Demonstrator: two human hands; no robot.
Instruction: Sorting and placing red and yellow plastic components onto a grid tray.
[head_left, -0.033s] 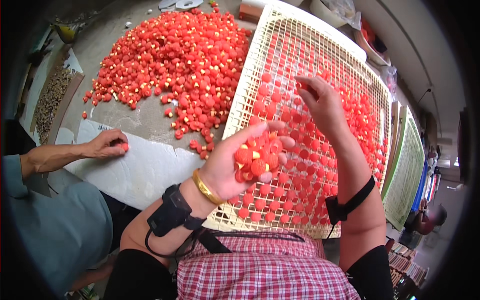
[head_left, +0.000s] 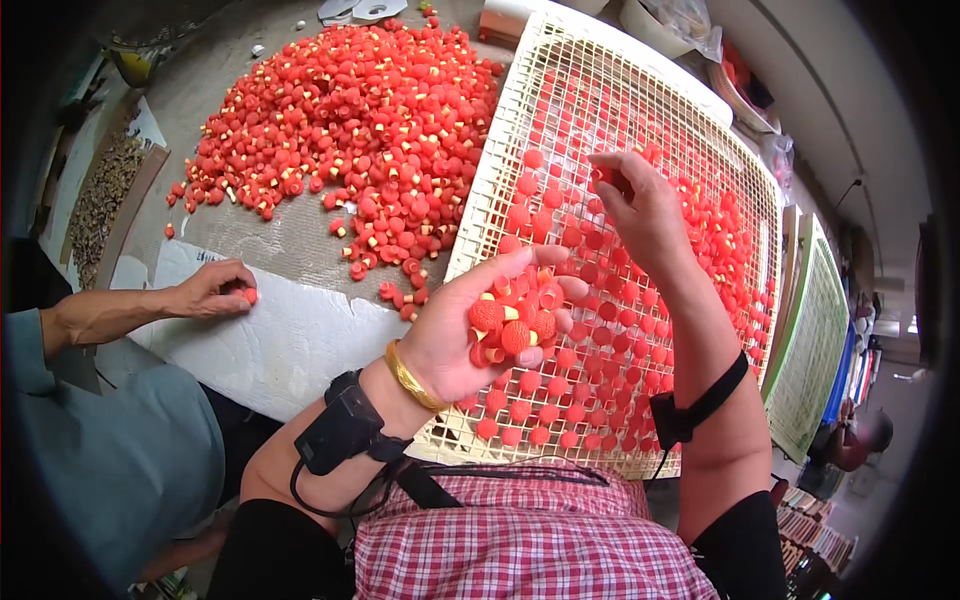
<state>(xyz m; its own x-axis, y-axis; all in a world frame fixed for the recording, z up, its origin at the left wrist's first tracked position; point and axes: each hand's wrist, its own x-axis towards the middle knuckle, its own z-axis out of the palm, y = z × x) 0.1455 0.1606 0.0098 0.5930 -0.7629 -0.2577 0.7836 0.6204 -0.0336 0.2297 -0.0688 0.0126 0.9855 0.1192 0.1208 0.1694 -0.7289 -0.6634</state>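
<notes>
My left hand (head_left: 445, 335) is cupped palm up with its fingers curled round a handful of small red mushroom-shaped pieces (head_left: 516, 337). They have rounded, textured caps and some show pale yellow stems. Beneath it lies a cream plastic mesh rack (head_left: 487, 180), where similar red pieces (head_left: 520, 410) sit spaced out in the openings, caps up. Farther right, my right hand (head_left: 640, 200) hovers above the rack, thumb and fingers pinched on a red piece (head_left: 603, 174) that shows only partly. A denser cluster of red pieces (head_left: 715, 230) lies on the rack beyond that forearm.
A large heap of red pieces (head_left: 340, 110) covers the table left of the rack. At the left, a co-worker's hand (head_left: 215, 288) holds a red piece over a white board (head_left: 290, 350). A green-framed mesh rack (head_left: 812, 330) leans at the right.
</notes>
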